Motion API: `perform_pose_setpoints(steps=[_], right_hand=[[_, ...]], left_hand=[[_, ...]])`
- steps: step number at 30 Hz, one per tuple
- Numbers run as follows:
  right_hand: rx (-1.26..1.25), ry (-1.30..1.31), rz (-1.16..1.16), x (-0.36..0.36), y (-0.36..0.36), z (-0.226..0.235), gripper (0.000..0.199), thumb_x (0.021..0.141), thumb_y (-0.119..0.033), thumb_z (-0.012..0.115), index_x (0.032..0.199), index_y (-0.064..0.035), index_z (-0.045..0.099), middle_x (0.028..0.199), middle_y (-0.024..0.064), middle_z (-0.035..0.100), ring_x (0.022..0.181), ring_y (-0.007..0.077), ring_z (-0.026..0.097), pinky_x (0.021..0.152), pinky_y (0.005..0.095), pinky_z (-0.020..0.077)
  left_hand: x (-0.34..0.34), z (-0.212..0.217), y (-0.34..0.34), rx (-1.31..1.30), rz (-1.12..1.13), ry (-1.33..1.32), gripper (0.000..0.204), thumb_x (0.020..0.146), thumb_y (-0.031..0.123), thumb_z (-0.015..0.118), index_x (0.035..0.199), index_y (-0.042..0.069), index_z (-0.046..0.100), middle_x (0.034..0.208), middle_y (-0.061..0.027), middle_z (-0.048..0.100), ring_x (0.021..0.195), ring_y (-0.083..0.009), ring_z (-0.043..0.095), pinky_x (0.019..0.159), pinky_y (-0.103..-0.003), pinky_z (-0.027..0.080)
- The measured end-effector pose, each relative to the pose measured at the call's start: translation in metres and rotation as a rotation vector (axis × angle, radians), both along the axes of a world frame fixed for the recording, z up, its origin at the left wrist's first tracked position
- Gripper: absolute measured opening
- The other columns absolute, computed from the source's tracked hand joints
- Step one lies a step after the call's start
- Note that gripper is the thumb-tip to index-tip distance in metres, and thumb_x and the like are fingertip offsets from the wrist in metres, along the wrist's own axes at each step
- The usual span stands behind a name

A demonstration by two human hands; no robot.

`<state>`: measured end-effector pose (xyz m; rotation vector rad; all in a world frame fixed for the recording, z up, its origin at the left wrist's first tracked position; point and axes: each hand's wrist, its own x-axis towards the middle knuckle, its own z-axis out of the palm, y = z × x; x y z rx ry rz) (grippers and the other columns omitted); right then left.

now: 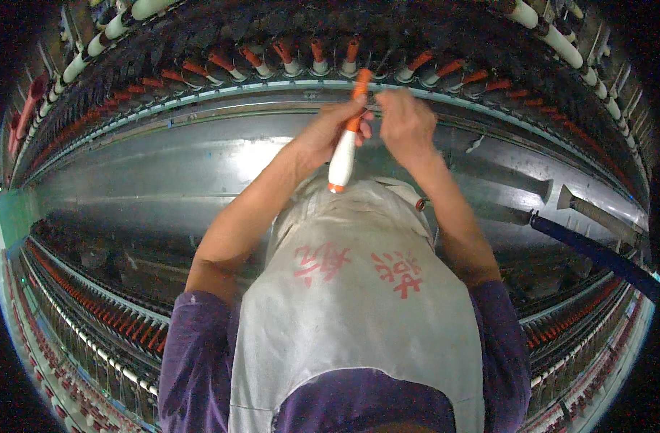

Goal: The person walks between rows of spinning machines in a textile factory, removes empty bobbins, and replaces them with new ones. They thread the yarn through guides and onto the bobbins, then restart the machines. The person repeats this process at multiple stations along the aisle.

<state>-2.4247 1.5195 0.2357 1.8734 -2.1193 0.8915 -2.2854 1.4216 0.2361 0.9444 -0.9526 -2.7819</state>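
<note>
My left hand (328,131) is closed around a yarn bobbin (342,160), an orange tube whose lower part is wound with white yarn. The bobbin hangs tilted in front of my apron, its orange upper end rising above my fingers. Just to the right, my right hand (409,128) is raised with fingers curled together. Motion smears those fingertips, and whatever they pinch is too fine to make out. Beyond both hands runs a row of orange bobbins (317,52) standing on spindles along a spinning frame, with a gap near the held bobbin.
A pale rail (250,88) edges the spindle row. A second spinning frame (120,317) stands behind me. On the right lie a dark blue hose-like piece (593,252) and a grey ribbed roll (600,215). A white scrap (475,144) rests on the shiny grey surface.
</note>
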Motion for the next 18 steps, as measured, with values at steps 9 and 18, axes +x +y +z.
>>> perform_pose_setpoints(steps=[9, 18], right_hand=[[-0.068, -0.765, -0.364, -0.100, 0.004, 0.051, 0.013, 0.078, -0.007, 0.058, 0.090, -0.0058, 0.061, 0.077, 0.0072, 0.057, 0.066, 0.0249, 0.058, 0.060, 0.0375, 0.0476], [0.285, 0.045, -0.147, -0.117, 0.049, -0.046, 0.015, 0.078, -0.008, 0.056, 0.092, -0.0066, 0.063, 0.088, 0.0111, 0.062, 0.079, 0.0278, 0.061, 0.068, 0.0367, 0.0518]], left_hand=[[0.049, -0.016, -0.039, -1.382, -0.457, -0.373, 0.054, 0.089, 0.052, 0.048, 0.098, 0.001, 0.060, 0.081, -0.0237, 0.061, 0.077, -0.0383, 0.060, 0.067, -0.044, 0.045], [0.227, -0.093, -0.108, -1.645, -0.621, -0.768, 0.034, 0.093, 0.034, 0.050, 0.093, 0.000, 0.053, 0.079, -0.0232, 0.059, 0.073, -0.0423, 0.054, 0.066, -0.046, 0.045]])
